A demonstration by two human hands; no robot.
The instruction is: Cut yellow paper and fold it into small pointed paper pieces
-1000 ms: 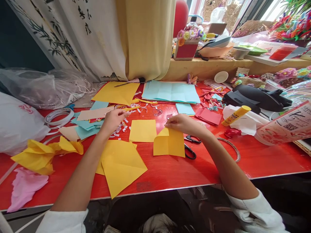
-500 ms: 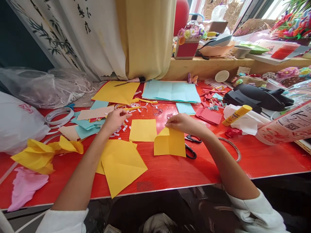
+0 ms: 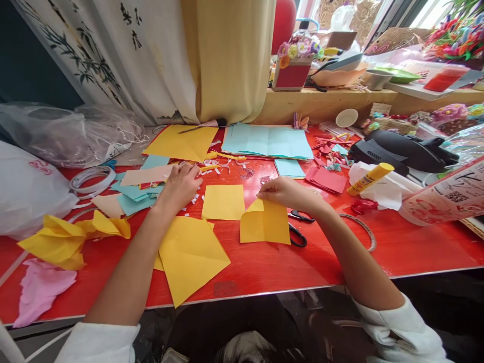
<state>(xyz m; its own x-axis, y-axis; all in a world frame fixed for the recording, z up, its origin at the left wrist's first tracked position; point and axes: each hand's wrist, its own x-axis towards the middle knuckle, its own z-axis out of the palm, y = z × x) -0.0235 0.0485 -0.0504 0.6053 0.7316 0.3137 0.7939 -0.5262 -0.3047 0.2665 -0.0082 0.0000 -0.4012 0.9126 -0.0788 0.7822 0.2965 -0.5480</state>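
Note:
In the head view my right hand [image 3: 280,192] pinches the upper left part of a creased yellow sheet of paper [image 3: 270,227], whose corner curls over. The sheet's lower edge hangs near the red table. My left hand [image 3: 180,182] is over paper scraps [image 3: 193,199], its fingers bent and slightly apart, with no held thing showing; its fingertips are partly hidden. Between the hands lies a yellow paper square [image 3: 224,202]. Nearer the front, larger yellow sheets [image 3: 196,257] overlap. Black-handled scissors [image 3: 298,236] lie partly behind the sheet in my right hand.
Blue paper [image 3: 266,141] and another yellow sheet [image 3: 181,141] lie at the back. Red paper squares [image 3: 325,180], a glue stick [image 3: 370,179] and a black object [image 3: 401,151] are on the right. Tape rolls [image 3: 93,181] and crumpled yellow paper [image 3: 68,239] are on the left.
My left hand has turned, its fingers shifting left and bending down toward the scraps. My right hand and its yellow sheet have stayed in place.

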